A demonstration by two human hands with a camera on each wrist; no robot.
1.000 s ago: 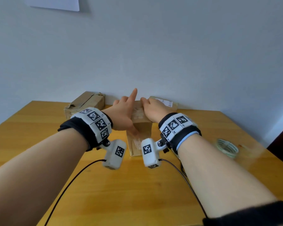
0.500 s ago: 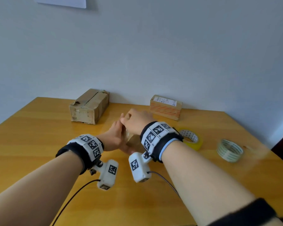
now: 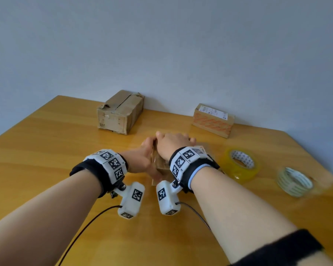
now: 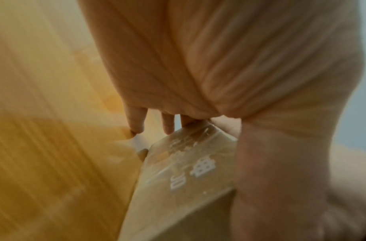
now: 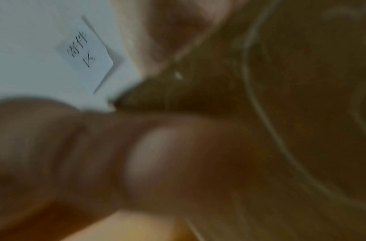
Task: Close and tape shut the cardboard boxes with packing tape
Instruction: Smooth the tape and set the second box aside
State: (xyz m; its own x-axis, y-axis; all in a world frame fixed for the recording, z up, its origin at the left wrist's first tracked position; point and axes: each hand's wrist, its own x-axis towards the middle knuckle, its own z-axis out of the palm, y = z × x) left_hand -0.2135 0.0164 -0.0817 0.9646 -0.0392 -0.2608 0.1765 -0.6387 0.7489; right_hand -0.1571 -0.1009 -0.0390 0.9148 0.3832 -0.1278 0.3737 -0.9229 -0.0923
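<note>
Both hands meet at the middle of the wooden table (image 3: 46,146), closed around a small cardboard box (image 3: 162,167). The left hand (image 3: 142,160) grips its left side, thumb along the near face and fingers (image 4: 167,124) curled over the far edge. The right hand (image 3: 171,144) lies on top, fingers bent over the far side.

Room to move: bare tabletop runs wide at 6 and 9 o'clock of the box. At 11 o'clock, by the wall, a battered brown carton (image 3: 121,112) lies, its top flaps ragged. At 1 o'clock, also near the wall, sits a flat box with orange stripes and a white label (image 3: 212,120). At 3 o'clock a yellow tape roll (image 3: 240,166) lies just beside the right wrist, and a paler roll (image 3: 293,182) farther out toward the table's right edge.

Hard to read: the hands cover most of the held box, so its flaps are out of sight. The right wrist view is blurred and dark, showing little beyond a finger and a paper sheet (image 5: 87,50) on the wall.

The box itself: plain brown card, glossy clear tape over one face, pale printed characters beneath.
</note>
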